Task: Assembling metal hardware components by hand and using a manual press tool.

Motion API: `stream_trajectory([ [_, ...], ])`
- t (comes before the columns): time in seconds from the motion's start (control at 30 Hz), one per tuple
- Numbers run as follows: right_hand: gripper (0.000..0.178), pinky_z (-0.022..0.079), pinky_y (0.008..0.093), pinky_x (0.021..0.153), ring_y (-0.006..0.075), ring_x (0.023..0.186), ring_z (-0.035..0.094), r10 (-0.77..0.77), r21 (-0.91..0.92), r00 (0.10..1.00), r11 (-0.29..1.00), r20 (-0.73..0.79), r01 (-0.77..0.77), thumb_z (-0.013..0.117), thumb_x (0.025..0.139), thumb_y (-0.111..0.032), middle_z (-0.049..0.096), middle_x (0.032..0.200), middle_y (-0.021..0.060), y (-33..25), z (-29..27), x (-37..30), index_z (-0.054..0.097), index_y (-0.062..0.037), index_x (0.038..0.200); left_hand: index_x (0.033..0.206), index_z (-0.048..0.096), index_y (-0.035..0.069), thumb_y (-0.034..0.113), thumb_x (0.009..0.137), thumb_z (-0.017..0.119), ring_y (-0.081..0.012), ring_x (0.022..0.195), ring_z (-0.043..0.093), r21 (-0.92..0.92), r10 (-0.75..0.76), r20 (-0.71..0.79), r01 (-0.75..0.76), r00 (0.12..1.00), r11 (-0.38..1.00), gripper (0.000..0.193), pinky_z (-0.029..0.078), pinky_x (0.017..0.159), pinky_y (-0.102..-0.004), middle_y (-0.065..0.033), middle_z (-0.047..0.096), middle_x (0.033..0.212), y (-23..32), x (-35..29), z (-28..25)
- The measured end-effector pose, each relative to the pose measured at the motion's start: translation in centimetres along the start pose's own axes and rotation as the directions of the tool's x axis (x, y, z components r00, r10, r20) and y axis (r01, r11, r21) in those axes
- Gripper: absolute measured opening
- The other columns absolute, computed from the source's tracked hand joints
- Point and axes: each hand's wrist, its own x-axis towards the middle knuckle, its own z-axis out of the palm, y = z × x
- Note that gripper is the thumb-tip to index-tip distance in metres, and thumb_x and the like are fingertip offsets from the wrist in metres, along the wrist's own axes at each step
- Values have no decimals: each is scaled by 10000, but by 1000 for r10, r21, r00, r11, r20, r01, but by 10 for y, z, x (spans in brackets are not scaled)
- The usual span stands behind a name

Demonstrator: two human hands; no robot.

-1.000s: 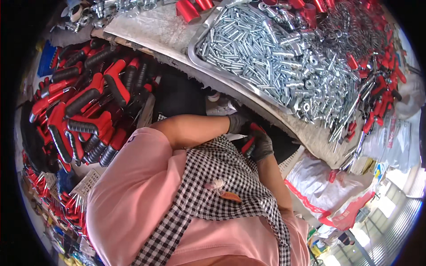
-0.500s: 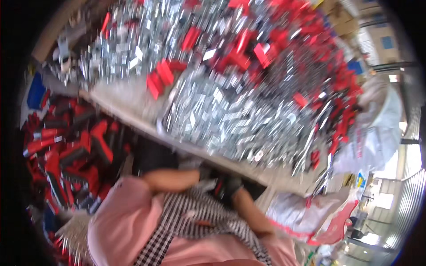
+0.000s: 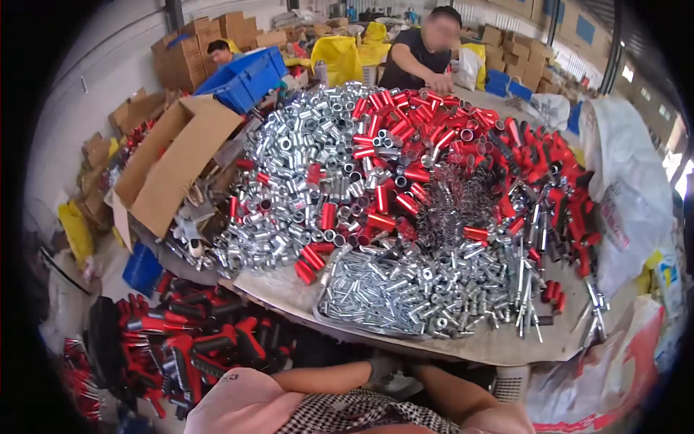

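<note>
- Fingers of the left hand, in a grey glove, sat low beyond the apron and just short of the counter's near edge; whether they were spread, closed or holding something, I cannot tell
- Past the wrist of the right forearm, the right hand was lost in shadow beside the left one, and its grip could not be made out either
- Silver pins, the nearest loose parts on the counter, lay straight ahead of the left hand and higher up, beyond the edge; their long axes pointed every way
- Between pins and fingers came the metal tray with its rounded rim, then the counter's edge; the left hand was the nearer to the pins
- Long thin rods lay ahead and to the right, nearer the right forearm, most of them pointing away from the body
- Red and black handles, thick and ribbed, were heaped below the counter, left of the left forearm
- Farther back were smooth, shiny red tubes, short bright silver sleeves and a dark, wiry tangle of springs
- Checked cloth made up the apron, soft and creased
</note>
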Motion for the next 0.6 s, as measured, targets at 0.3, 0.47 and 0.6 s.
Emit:
stream_trajectory([
  [0.3,440,494,374,775,224,884,596,87,-192,985,980,148,-57,451,935,-419,636,1013,83,21,-25,-24,506,-100,1233,1129,582,48,242,935,454,-204,984,564,210,-130,53,117,990,971,302,460,834,-390,-129,611,1005,38,-19,41],
  [0.47,446,495,381,774,237,876,603,48,-372,981,928,190,27,463,927,-413,642,1002,93,25,-41,-10,500,-100,1243,1088,608,50,289,917,481,-191,1005,562,346,-76,151,19,986,938,320,437,874,-410,-121,627,995,62,-21,68],
  [0.6,452,496,388,774,247,870,609,17,-523,981,848,192,88,473,921,-408,646,993,100,40,-47,-32,495,-100,1251,1055,629,51,326,902,503,-182,1022,560,435,-21,271,-103,962,895,339,418,907,-427,-115,640,987,109,-44,60],
])
